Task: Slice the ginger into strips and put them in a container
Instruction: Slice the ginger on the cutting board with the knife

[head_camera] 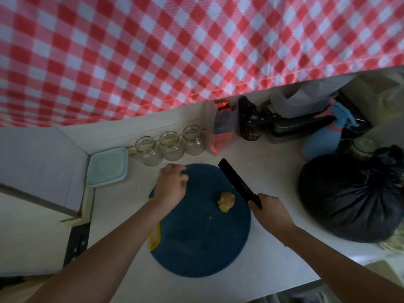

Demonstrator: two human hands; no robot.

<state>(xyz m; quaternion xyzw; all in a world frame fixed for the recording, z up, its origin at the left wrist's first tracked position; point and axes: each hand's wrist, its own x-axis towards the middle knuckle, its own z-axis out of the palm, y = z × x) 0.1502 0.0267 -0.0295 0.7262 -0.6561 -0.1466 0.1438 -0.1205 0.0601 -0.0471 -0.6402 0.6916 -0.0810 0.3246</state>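
A round blue cutting board with a yellow handle lies on the white counter. My left hand is at the board's far left edge, its fingers curled round a small yellowish piece of ginger. A second, larger ginger piece sits on the board's right part, with a few crumbs near it. My right hand grips the handle of a black knife, whose blade points up and left above the board's right rim. A pale green lidded container stands left of the board.
Three empty glass jars line the wall behind the board. Bottles, a blue spray bottle and a tied black bag crowd the right side. A red checked cloth hangs above.
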